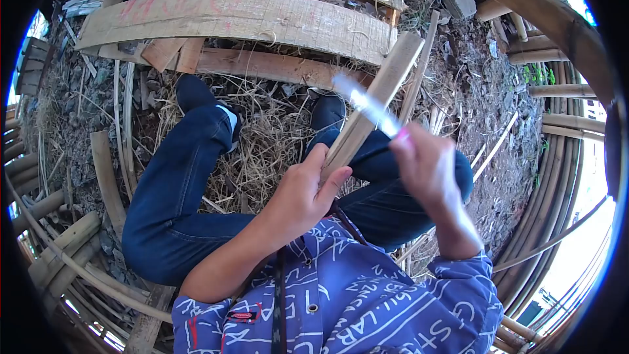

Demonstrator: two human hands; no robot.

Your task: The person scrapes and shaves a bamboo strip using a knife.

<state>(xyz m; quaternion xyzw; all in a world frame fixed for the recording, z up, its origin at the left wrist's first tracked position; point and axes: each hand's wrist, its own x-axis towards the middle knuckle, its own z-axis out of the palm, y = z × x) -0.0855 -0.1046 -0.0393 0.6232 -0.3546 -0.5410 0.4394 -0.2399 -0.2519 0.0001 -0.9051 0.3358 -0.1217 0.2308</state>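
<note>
A split bamboo strip [383,88] slants up and to the right from my lap, its far end near the wooden pallet. My left hand [306,183] is closed round its lower end, with the thumb along one side. In my right hand [422,160] is a knife [367,106], gripped by a pinkish handle. Its shiny blade, smeared by motion, crosses over the middle of the bamboo strip. Whether the edge touches the bamboo I cannot tell.
A pallet of pale boards [236,16] lies in front of my feet. Dry shavings [252,131] cover the ground between my legs. Bamboo poles [563,124] line the right side, and cut bamboo pieces [72,246] lie at the left. A thin strip [419,65] stands beside the held one.
</note>
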